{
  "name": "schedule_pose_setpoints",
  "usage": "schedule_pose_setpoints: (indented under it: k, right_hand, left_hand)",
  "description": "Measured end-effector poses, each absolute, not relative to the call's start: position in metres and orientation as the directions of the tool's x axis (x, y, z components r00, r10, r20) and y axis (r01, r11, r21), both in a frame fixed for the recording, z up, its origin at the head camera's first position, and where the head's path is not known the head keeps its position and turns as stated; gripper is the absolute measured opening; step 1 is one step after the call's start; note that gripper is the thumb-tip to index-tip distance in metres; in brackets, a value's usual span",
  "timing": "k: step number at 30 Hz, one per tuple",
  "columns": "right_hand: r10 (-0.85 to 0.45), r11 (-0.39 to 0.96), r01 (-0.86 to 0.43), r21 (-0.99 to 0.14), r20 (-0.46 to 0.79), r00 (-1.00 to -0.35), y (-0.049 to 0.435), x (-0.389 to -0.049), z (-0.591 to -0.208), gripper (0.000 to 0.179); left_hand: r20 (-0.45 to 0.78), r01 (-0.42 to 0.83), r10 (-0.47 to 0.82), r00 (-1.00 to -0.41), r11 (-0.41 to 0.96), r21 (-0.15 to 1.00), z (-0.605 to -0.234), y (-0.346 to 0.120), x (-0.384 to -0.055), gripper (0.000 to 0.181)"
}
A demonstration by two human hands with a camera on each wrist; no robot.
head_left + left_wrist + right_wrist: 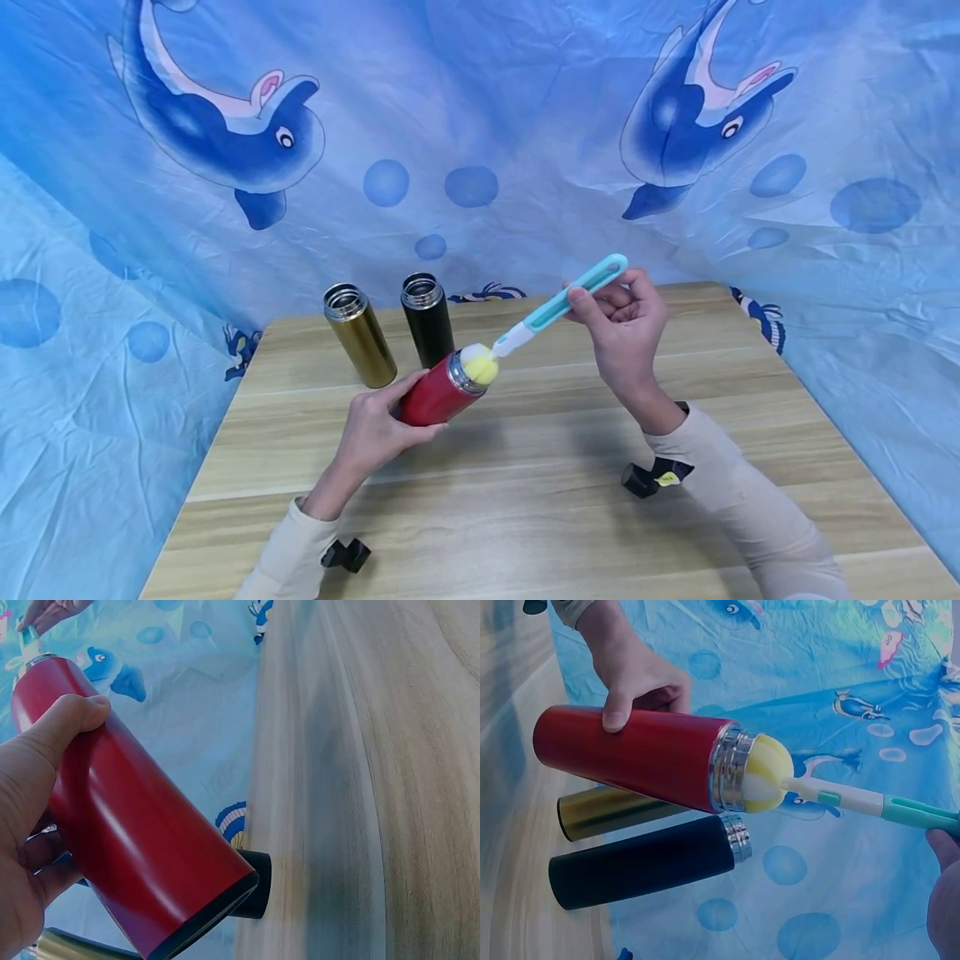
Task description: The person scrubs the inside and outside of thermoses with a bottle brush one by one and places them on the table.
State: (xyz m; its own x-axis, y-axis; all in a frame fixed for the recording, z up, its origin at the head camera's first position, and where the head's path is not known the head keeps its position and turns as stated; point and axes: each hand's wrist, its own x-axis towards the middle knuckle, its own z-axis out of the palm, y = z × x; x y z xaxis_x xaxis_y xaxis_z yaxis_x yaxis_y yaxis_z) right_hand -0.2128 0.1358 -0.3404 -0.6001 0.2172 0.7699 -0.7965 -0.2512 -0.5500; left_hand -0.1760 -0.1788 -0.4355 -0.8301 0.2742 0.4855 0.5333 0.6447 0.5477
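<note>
My left hand (378,429) grips a red thermos bottle (438,396) round its body, tilted with its mouth up toward the right. In the left wrist view the thumb lies along the red side and the dark base faces down. My right hand (628,325) pinches the teal handle of a bottle brush (551,310). The brush's yellow and white sponge head (769,772) sits at the thermos mouth, partly inside the steel threaded neck (731,769), with its rounded end bulging out.
A gold thermos (362,342) and a black thermos (429,321), both without lids, stand behind the red one on the wooden table (540,500). A blue cloth with dolphins (525,100) hangs along the back and sides.
</note>
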Motion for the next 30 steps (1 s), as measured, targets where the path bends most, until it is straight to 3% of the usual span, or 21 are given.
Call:
schedule_pose_setpoints:
  k: [30]
  right_hand:
    - [0.238,-0.238,-0.826,-0.511,0.794,-0.560,0.122,-0.211,-0.345,0.023]
  left_hand:
    - [0.511,0.522,0.224,-0.830,0.636,0.568,-0.439,-0.173,-0.176,0.075]
